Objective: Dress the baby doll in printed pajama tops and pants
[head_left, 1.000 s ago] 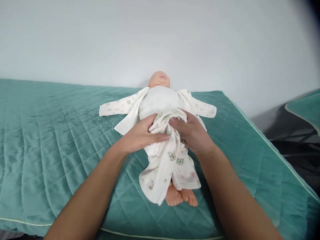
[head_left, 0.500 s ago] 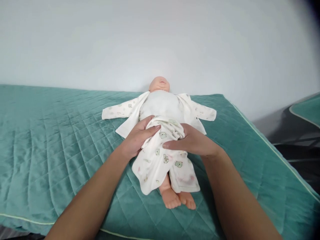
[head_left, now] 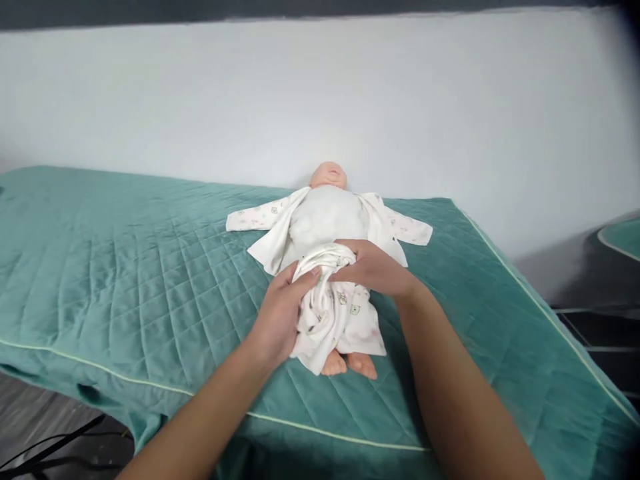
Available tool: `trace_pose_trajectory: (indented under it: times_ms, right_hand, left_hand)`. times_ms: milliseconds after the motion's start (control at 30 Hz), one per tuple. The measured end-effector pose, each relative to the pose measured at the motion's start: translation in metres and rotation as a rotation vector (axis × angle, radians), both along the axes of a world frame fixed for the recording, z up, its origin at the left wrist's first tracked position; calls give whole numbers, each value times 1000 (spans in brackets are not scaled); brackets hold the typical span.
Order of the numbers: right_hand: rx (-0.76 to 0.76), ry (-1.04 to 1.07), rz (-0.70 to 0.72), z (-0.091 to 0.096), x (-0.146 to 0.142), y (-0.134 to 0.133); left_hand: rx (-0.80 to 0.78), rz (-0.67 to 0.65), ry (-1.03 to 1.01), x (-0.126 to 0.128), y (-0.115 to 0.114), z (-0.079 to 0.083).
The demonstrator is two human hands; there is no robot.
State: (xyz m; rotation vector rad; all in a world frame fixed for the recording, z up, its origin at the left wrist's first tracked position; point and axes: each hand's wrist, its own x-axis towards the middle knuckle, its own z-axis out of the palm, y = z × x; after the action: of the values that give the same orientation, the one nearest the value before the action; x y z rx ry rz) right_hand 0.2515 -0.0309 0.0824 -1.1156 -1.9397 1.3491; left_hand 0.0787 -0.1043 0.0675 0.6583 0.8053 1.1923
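Both hands are down at the waist of the doll (head_left: 327, 217), which lies on its back in the middle of the quilted teal cover (head_left: 125, 267) with its head toward the white wall (head_left: 200, 100). The left hand (head_left: 283, 313) has its fingers curled tight into the bunched printed baby suit (head_left: 350, 323), and the right hand (head_left: 373, 270) is clamped on the same roll of cloth from the other side. The suit is open across the chest, its sleeves (head_left: 250, 217) spread flat, with bare feet (head_left: 350, 363) poking out below.
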Motion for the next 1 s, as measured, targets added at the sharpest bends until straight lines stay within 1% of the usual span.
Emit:
trace_pose_trajectory:
  times_ms: [100, 167, 300, 500, 600, 700, 800, 867, 1000]
  right_hand:
    - [103, -168, 29, 0, -3, -1]
    - [159, -254, 86, 1, -6, -2]
    - [228, -395, 180, 3, -7, -5]
    - [286, -449, 251, 0, 0, -7]
    - [348, -467, 288, -3, 0, -7]
    - [387, -556, 291, -5, -4, -8]
    - [410, -651, 284, -6, -10, -10]
    - [419, -687, 285, -6, -12, -12]
    - [427, -699, 275, -6, -14, -15]
  left_hand:
    - [-183, 90, -46, 10, -30, 10]
    - [-244, 133, -41, 16, -46, 15]
    - [-248, 211, -89, 24, -73, 20]
    - [-274, 291, -172, 40, -101, 23]
    - [-303, 339, -215, 46, -113, 16]
    - [-325, 393, -192, 45, -123, -1]
    - [-325, 428, -118, 35, -132, -20]
    - [-330, 446, -68, 26, -135, -28]
    - [-319, 410, 78, 3, -130, -33]
